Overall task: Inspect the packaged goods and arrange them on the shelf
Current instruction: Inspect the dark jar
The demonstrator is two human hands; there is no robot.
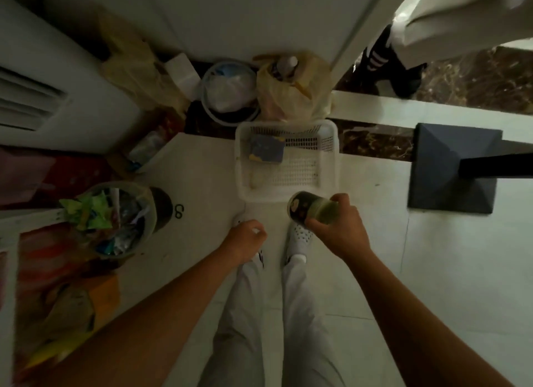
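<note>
White floor tiles carry a white plastic basket point(331, 167) at centre, with a blue packet point(265, 153) in its far-left corner. Right hand point(336, 225) grips a dark-labelled canister point(305, 207) just near of the basket. Left hand point(245, 238), apart from the right, has its fingers curled on nothing.

- A small shop or stockroom, by the look of it.
- A white shelf point(31, 213) at the left carries colourful packets point(66, 306).
- A round tub point(153, 213) holds small wrapped goods point(89, 210).
- A white basket point(331, 156) stands on the tiled floor point(447, 271).
</note>
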